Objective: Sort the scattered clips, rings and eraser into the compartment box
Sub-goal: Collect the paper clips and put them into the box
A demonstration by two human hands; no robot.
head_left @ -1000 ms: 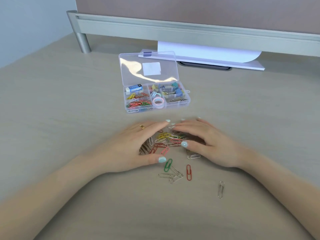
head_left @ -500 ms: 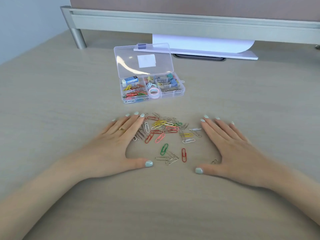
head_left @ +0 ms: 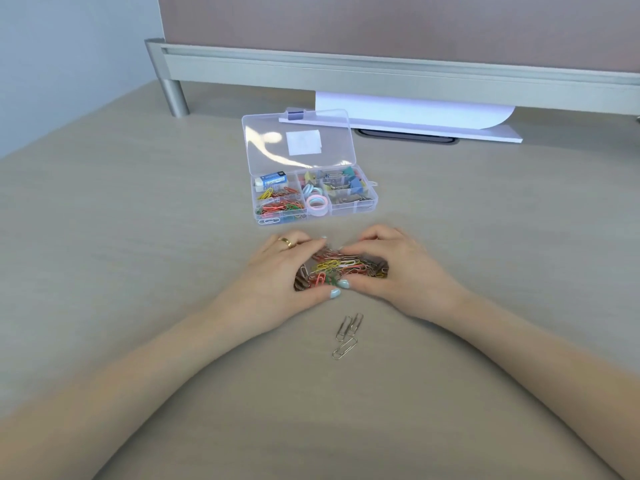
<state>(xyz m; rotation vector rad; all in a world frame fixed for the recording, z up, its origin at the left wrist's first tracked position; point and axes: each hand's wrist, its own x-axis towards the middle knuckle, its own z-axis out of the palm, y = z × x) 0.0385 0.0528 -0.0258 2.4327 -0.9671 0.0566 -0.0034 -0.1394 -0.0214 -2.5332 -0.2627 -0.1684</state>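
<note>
Office workstation: pale wood-grain bench [head_left: 104,237] w/ fabric partition screen [head_left: 381,22] on aluminium rail [head_left: 346,74] + post, cable slot at back, white paper [head_left: 398,114] under rail, stationery box [head_left: 313,199].

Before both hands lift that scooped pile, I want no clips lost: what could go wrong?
1. Three silver paper clips lie outside the cupped left hand and right hand; they may get left behind.
2. The paper clip pile looks loose, so clips could spill short of the compartment box.
</note>
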